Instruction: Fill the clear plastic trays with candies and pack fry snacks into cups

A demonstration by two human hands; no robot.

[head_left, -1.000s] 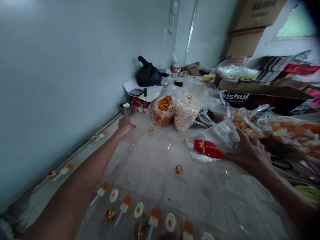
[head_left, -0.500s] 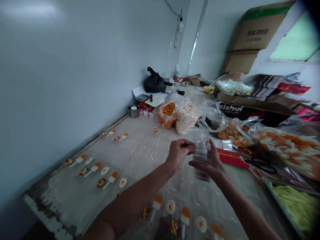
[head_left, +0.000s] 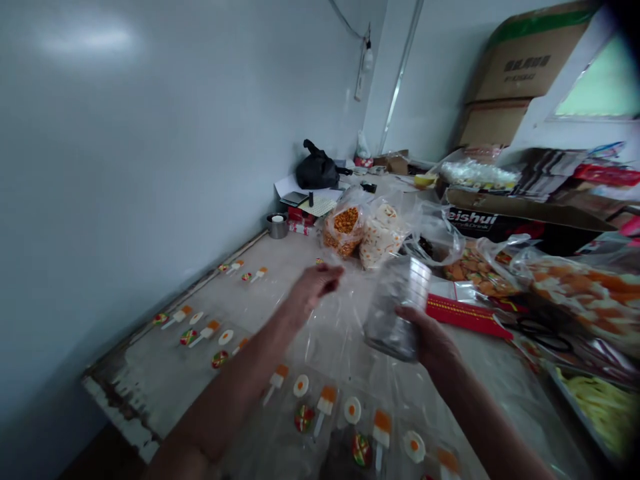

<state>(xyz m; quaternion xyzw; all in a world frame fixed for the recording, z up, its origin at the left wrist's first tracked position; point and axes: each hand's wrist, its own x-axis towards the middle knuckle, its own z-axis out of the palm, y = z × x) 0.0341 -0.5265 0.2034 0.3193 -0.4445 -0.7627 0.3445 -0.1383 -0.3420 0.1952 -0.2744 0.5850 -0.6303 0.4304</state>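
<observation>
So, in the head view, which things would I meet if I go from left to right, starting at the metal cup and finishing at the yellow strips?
Metal cup, left hand, clear plastic, red item, yellow strips.

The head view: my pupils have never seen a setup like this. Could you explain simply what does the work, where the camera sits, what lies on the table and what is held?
There is no machine here, just a person's two bare hands. The camera is worn on the head, looking forward and down, so both arms reach away from us. The right hand holds clear plastic packaging. The left hand is over the table; it is too blurred to tell whether it holds anything. Small egg-like pieces, orange-and-white pieces on sticks and round multicoloured pieces lie on the table. Farther back stands a bag of orange pieces.
</observation>
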